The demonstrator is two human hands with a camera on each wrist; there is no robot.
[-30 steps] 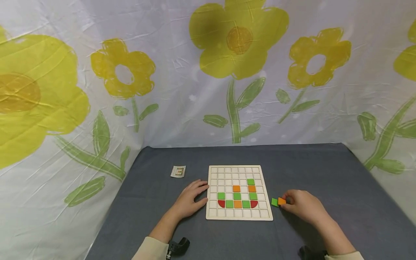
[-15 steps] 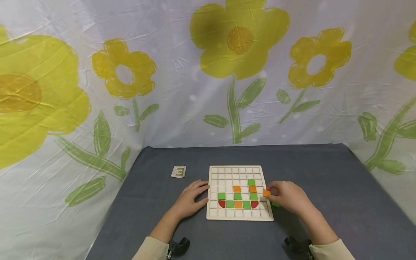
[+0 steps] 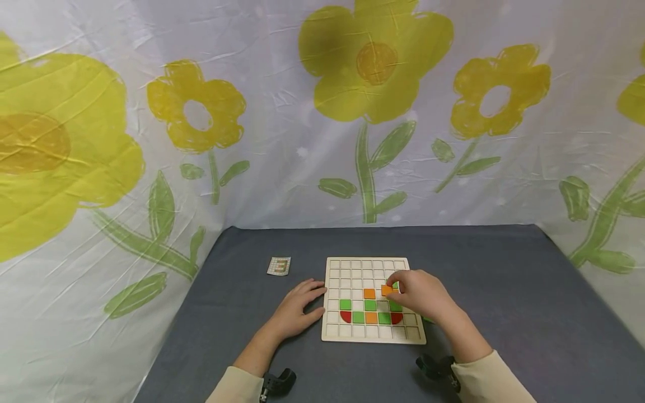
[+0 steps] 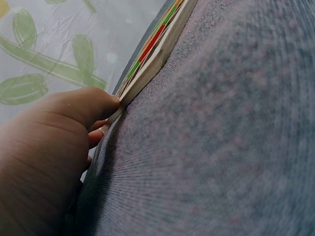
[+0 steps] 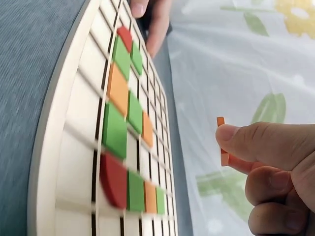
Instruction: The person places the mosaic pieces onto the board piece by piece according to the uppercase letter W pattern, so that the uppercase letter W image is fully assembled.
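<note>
A square wooden grid board (image 3: 353, 272) lies on the table, with several green, orange and red tiles set in its cells. My left hand (image 3: 297, 312) rests at the board's left edge, fingers loosely extended; in the left wrist view the thumb (image 4: 101, 102) touches the wooden side. Above the right part of the board, my right hand (image 3: 423, 295) pinches an orange square tile (image 3: 386, 290) between thumb and finger. In the right wrist view the orange tile (image 5: 224, 160) is seen edge-on, apart from the board. The right hand partly hides the tiles under it.
A small printed pattern card (image 3: 279, 266) lies beyond the left hand. Just off the board's right side, a green tile (image 3: 428, 319) shows partly behind the right wrist. A dark grey cloth (image 3: 484, 263) covers the table, and a flowered sheet (image 3: 282, 112) hangs behind.
My right hand has picked up the orange tile from beside the green one and carried it left over the board. The left hand has stayed at the board's edge.
</note>
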